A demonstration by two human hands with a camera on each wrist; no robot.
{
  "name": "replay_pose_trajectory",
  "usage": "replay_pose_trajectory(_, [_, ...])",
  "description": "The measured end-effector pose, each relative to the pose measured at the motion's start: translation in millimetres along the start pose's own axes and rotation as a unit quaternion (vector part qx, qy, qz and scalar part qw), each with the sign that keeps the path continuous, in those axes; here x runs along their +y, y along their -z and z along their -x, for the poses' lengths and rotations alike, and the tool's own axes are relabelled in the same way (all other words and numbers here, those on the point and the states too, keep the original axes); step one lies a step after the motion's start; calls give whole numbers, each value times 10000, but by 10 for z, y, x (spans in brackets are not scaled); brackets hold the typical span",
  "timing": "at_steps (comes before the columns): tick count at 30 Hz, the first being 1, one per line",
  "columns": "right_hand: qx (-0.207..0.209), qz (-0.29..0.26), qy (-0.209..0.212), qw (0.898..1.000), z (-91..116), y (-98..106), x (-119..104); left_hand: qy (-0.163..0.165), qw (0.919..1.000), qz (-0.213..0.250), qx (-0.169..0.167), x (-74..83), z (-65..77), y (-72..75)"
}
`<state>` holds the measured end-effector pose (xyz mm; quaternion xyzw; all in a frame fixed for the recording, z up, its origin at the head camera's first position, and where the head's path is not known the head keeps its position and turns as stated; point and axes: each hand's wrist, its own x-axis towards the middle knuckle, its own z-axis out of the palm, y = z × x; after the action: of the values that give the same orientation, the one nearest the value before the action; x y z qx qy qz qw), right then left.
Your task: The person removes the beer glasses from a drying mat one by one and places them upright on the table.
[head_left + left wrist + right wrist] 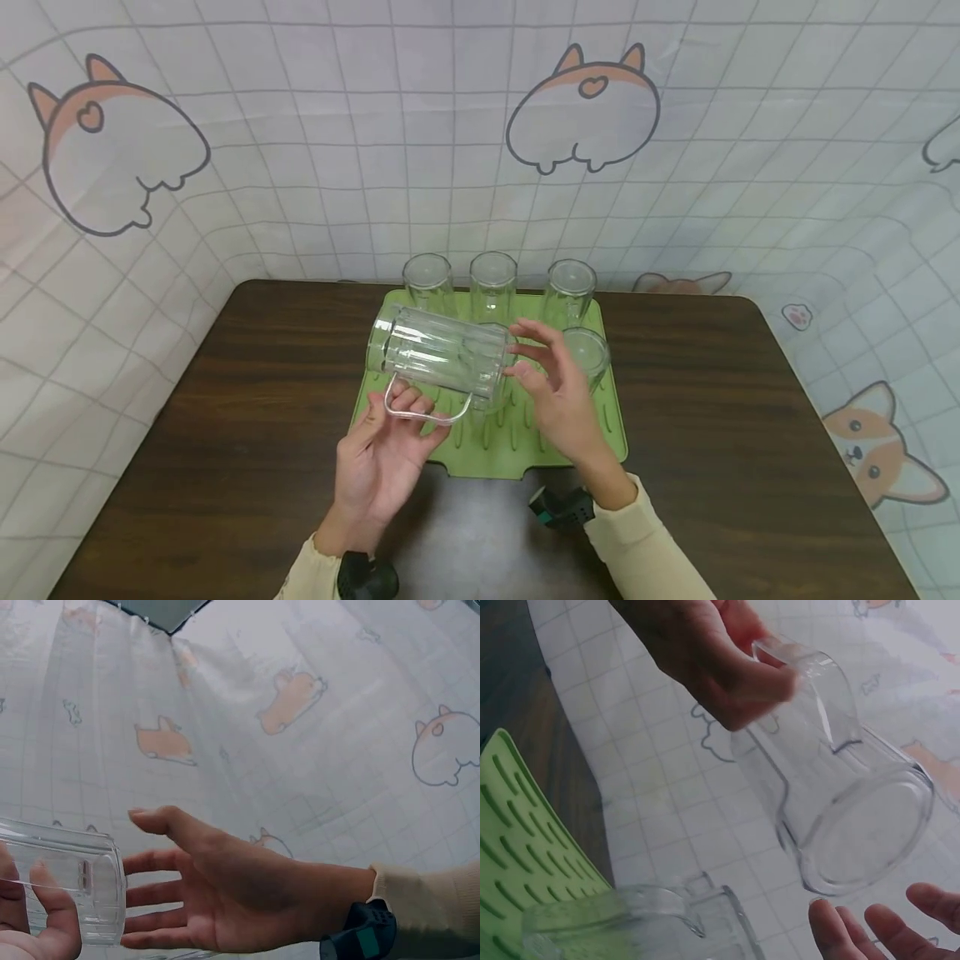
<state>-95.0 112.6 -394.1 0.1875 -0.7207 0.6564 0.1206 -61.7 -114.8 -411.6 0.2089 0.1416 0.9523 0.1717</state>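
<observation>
One glass mug (448, 348) — tipped sideways, between both hands (384, 462) (561, 396)

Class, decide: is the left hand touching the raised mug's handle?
Touching: the head view shows the left hand gripping the handle, which lies across its fingers.

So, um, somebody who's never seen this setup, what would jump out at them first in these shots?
Probably the clear glass mug with a handle, held on its side by the left hand, with the right hand at its base. Next, the bright green ribbed plastic mat on the dark brown table, then the orange-and-white corgi drawings on the backdrop.
</observation>
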Motion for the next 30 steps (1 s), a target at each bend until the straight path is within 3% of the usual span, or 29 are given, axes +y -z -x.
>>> replay_pose_trajectory(5, [148,142,320,9993,-45,122,-46,-142,9998,-93,39,45,-4,-14])
replay_pose_trajectory(19, [543,953,669,9917,-71,471,-115,-333,9972,-671,51,317,-45,-78])
replay_pose_trajectory(24, [640,1385,587,9865,-48,600,-122,-376,9918,-1197,223,428,-53,-116])
replay_pose_trajectory(30, [674,2047,363,9758,6,763,-108,-564,9903,-1271,-36,596,-41,-114])
